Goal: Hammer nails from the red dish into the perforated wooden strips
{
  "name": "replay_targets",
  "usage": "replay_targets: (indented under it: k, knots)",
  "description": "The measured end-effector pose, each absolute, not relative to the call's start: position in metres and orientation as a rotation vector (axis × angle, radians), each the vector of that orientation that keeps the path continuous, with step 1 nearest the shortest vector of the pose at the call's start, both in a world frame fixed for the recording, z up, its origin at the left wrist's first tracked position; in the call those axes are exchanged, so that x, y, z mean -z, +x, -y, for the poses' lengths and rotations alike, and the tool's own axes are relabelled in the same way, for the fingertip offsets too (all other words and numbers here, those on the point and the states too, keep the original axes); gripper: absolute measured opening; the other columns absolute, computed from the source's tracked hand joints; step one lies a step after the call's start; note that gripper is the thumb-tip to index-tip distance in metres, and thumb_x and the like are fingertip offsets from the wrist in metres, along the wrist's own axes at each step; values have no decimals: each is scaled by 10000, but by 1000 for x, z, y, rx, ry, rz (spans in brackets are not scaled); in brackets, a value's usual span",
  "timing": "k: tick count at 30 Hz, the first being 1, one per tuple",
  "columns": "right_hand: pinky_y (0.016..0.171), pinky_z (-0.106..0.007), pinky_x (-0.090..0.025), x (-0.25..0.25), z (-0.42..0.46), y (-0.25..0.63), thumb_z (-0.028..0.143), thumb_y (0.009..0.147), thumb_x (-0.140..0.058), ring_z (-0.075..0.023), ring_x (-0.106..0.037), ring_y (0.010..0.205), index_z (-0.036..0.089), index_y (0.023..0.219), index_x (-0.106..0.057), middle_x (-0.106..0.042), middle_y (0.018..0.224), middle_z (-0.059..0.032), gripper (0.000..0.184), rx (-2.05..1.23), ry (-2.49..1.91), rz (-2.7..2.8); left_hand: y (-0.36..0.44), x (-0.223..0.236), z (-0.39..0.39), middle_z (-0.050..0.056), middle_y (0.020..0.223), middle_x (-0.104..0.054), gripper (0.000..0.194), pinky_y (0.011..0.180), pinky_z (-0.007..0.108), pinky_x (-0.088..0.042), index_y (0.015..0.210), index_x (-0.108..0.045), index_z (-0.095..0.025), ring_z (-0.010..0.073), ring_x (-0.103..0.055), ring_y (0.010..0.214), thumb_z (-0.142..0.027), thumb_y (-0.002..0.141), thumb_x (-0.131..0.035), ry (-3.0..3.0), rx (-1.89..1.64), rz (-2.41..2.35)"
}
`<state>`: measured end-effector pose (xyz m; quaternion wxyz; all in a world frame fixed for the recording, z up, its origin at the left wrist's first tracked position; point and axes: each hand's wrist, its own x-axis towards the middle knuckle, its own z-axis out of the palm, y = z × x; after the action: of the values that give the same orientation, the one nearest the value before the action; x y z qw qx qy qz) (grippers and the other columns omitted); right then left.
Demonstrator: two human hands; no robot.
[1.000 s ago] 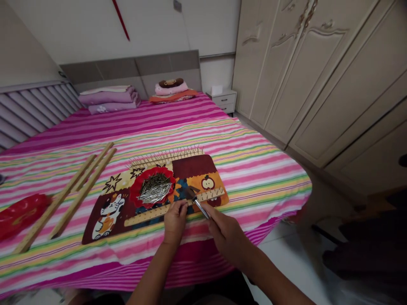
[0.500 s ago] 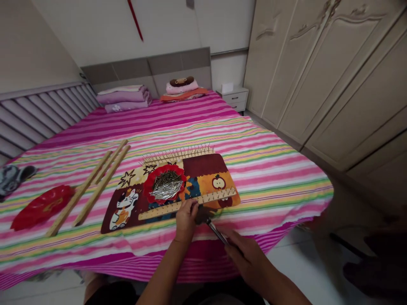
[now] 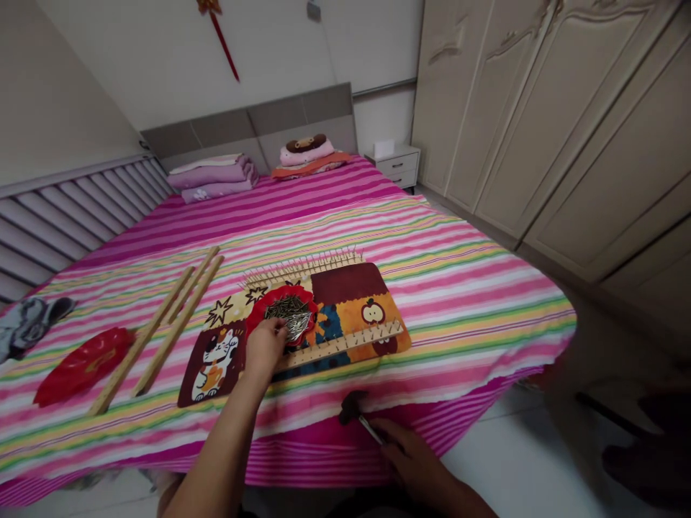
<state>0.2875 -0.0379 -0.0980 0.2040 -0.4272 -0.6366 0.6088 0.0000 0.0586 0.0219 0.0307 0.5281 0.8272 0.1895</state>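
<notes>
My left hand (image 3: 265,347) reaches over the red dish of nails (image 3: 288,311), its fingers curled at the pile; whether a nail is pinched I cannot tell. My right hand (image 3: 413,460) is low at the bed's edge, closed on the handle of a small hammer (image 3: 353,411) whose dark head points up-left. A wooden strip with nails standing in it (image 3: 345,342) lies across the near edge of a colourful cartoon mat (image 3: 356,288). A second nailed strip (image 3: 302,265) lies along the mat's far edge.
The striped pink bedsheet (image 3: 458,288) covers the bed. Three long wooden slats (image 3: 162,331) lie at the left beside a red plastic bag (image 3: 80,363). Folded bedding (image 3: 213,176) and pillows are at the headboard. Wardrobe doors (image 3: 540,115) stand at the right.
My left hand left the near wooden strip and moved left to the dish of nails. My right hand drew the hammer back and down, off the strip to the bed's edge.
</notes>
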Motion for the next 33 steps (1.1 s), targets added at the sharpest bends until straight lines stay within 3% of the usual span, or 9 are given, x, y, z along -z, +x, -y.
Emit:
replay_targets:
  k: [3,7,12,17,23,33]
  knots:
    - [633,-243,-455,101,38,285,126,745,-416,-145,-573,619,211,1187,-604,-659,734,2,488,-1716,-1202,1735,-2,-15,-81,68,935,-711,230,712,253,-433,919,-696,-219,194,-636,831,-271,759,-539,1688,-412,-2535]
    - [544,-225,-415,101,39,285,137,758,-398,-121,-502,521,218,1189,-598,-607,664,23,482,-1731,-1204,1704,1,-11,-92,84,814,-716,211,643,252,-411,853,-706,-206,203,-636,766,-265,754,-529,1680,-223,-2571]
    - [640,-244,-443,98,36,286,124,741,-423,-145,-568,656,239,1169,-614,-664,832,0,483,-1706,-1152,1747,-4,-23,-85,55,738,-709,217,619,246,-399,794,-707,-234,193,-628,716,-285,758,-499,1717,-203,-2567]
    - [585,-231,-438,97,36,286,119,759,-416,-132,-547,573,253,1195,-590,-646,727,21,488,-1766,-1205,1734,-1,-53,-58,37,827,-717,224,644,240,-402,793,-702,-245,188,-626,742,-310,756,-491,1767,-232,-2584]
    - [591,-237,-441,95,37,287,137,785,-414,-126,-539,552,227,1238,-563,-659,747,10,485,-1763,-1206,1773,21,-72,-24,-8,565,-637,124,538,234,-346,631,-638,-248,168,-583,562,-305,698,-550,1655,67,-2471]
    - [611,-239,-438,94,37,287,113,778,-413,-123,-548,596,214,1224,-575,-674,838,-2,486,-1705,-1183,1803,49,-42,-26,137,858,-709,230,590,287,-367,819,-662,-188,254,-647,791,-267,751,-457,1681,356,-2460]
